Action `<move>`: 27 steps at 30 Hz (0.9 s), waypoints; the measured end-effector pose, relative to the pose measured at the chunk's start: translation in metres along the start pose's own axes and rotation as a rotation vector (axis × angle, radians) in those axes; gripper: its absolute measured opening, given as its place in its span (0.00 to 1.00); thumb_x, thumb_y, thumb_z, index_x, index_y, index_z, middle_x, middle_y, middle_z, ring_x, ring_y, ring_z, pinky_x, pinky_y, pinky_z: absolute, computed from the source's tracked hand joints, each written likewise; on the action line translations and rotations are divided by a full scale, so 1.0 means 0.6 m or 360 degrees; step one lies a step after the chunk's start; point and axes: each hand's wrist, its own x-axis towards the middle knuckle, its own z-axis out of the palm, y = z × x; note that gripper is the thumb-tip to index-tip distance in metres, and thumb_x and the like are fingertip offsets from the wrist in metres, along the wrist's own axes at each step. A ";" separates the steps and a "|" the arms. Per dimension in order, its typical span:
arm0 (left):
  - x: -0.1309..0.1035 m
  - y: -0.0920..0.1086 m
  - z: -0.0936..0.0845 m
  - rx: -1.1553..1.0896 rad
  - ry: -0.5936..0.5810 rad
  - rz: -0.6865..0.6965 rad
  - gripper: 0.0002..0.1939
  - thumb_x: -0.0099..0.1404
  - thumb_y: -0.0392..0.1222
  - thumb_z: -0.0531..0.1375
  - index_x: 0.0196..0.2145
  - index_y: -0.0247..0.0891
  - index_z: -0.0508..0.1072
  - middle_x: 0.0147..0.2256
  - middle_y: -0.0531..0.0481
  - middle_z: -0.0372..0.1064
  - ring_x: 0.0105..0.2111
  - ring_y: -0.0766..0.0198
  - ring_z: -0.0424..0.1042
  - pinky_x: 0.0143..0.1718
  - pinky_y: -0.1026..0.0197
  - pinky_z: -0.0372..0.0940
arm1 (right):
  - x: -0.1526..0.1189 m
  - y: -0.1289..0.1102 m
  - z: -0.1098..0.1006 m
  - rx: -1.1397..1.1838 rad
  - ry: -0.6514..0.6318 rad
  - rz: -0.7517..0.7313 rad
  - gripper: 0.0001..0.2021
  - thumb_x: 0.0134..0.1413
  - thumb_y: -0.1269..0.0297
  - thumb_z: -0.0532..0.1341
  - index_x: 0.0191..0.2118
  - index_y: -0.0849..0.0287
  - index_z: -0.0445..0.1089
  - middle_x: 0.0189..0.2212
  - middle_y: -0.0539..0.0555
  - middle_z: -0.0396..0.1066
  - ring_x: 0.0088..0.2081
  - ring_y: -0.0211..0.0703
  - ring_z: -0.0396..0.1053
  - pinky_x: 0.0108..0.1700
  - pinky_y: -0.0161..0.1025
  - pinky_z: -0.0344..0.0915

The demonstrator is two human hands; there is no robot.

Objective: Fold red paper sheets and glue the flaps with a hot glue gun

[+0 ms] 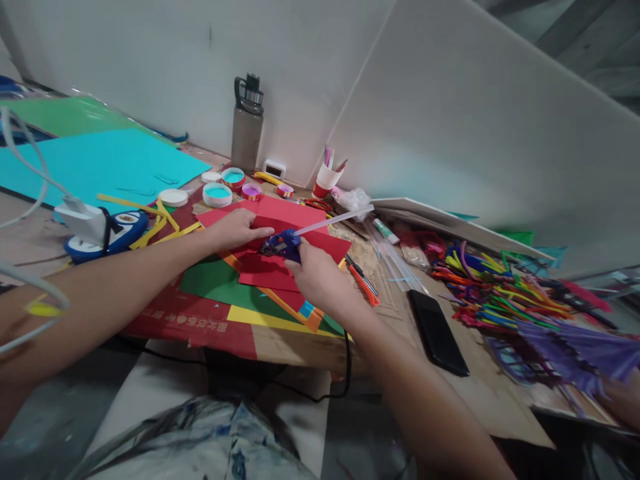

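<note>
My right hand (320, 277) is wrapped round a blue hot glue gun (284, 245), with a long clear glue stick (335, 222) jutting from its back toward the right. The nozzle end points left over folded red paper (295, 208). At the paper's left side, my left hand (233, 230) grips the red paper, its thumb reaching toward the gun's tip; some of its fingers are hidden. Beneath lie a green sheet (207, 283) and orange and yellow strips.
A grey water bottle (247, 130) and open paint tubs (217, 194) stand behind. Left are a charger on a blue power strip (107, 233) and cyan card (100, 160). Right are an orange cutter (364, 283), a black phone (437, 331) and pipe cleaners (510, 287). Another person's hand (620, 397) shows far right.
</note>
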 end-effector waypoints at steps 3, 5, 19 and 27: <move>0.000 -0.002 0.000 0.0000 0.0012 -0.0033 0.27 0.55 0.61 0.55 0.13 0.39 0.51 0.14 0.56 0.45 0.17 0.70 0.46 0.21 0.61 0.40 | 0.005 0.001 0.005 0.0029 0.0024 -0.0021 0.12 0.58 0.63 0.54 0.47 0.59 0.63 0.41 0.59 0.73 0.41 0.50 0.71 0.38 0.39 0.62; 0.001 -0.001 0.000 -0.0008 0.0012 -0.0048 0.27 0.55 0.61 0.56 0.13 0.39 0.51 0.14 0.56 0.44 0.17 0.70 0.45 0.22 0.61 0.40 | 0.004 0.005 0.006 0.0046 0.0020 -0.0006 0.12 0.59 0.62 0.54 0.47 0.58 0.63 0.39 0.58 0.74 0.40 0.50 0.72 0.36 0.39 0.62; 0.006 -0.013 0.002 -0.0026 0.0035 0.0024 0.26 0.55 0.61 0.56 0.14 0.39 0.52 0.15 0.56 0.45 0.17 0.70 0.46 0.21 0.61 0.40 | -0.002 -0.010 0.003 0.0054 -0.0015 -0.0020 0.12 0.59 0.63 0.54 0.47 0.58 0.62 0.40 0.58 0.73 0.40 0.49 0.72 0.38 0.39 0.62; 0.004 -0.010 0.002 -0.0153 0.0051 -0.0086 0.26 0.55 0.61 0.55 0.14 0.38 0.56 0.15 0.55 0.50 0.17 0.70 0.49 0.20 0.62 0.42 | -0.001 0.007 0.006 0.0023 0.0083 -0.0022 0.11 0.59 0.63 0.54 0.47 0.59 0.62 0.41 0.59 0.73 0.41 0.50 0.71 0.36 0.38 0.61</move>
